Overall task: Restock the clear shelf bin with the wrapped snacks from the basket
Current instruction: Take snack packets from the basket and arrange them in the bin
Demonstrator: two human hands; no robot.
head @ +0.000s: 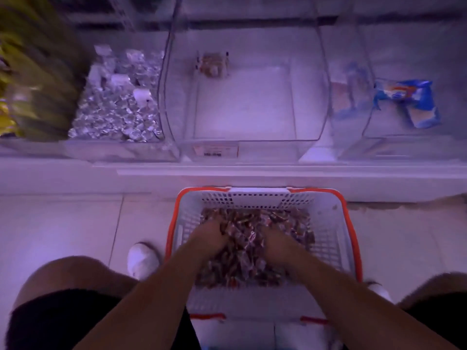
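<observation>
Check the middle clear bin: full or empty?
Nearly empty. The middle clear bin shows bare floor, with only a small clump of snacks at the back.

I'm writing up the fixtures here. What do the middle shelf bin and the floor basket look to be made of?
The middle shelf bin looks like clear, glossy rigid plastic: the shelf shows through its curved walls, and the edges catch light. The basket looks like matte white moulded plastic, with perforated walls and an orange-red rim. Both hands, left hand and right hand, are dug into its wrapped snacks.
</observation>
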